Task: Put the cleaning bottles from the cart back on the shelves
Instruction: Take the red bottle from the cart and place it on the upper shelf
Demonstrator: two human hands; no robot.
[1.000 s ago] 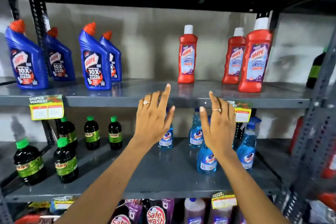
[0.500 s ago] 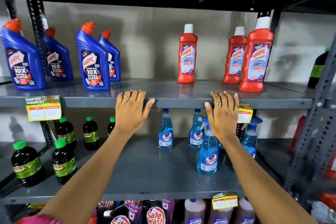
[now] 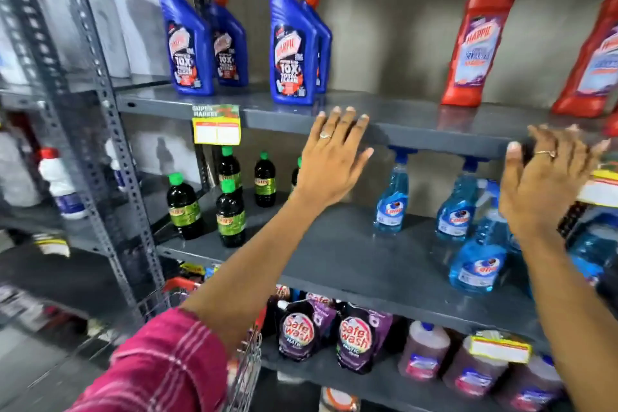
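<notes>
**Head turns left, cart comes into sight**

Shelving fills the view as before, but the view has swung leftward since half a second ago: the upright post (image 3: 100, 130) and the neighbouring bay of white bottles (image 3: 60, 184) now show at the left, and the red Harpic bottles (image 3: 478, 40) have slid to the right edge. The top shelf (image 3: 418, 125) carries the blue Harpic bottles (image 3: 294, 43); the middle shelf (image 3: 351, 254) holds the dark green-capped bottles (image 3: 230, 211) and the blue spray bottles (image 3: 391, 197).

Newly visible at the bottom is the wire cart (image 3: 244, 368) with a red handle (image 3: 180, 283), partly behind the sleeve (image 3: 160, 368). Its contents cannot be made out here.

Both hands are spread flat and empty. The left hand (image 3: 334, 164) still rests its fingertips on the front lip of the top shelf; the right hand (image 3: 541, 184) stays at the same lip further right, well apart from the other.

Judging by the turn, the person is about to go to the cart for a bottle; nothing is in hand yet.
</notes>
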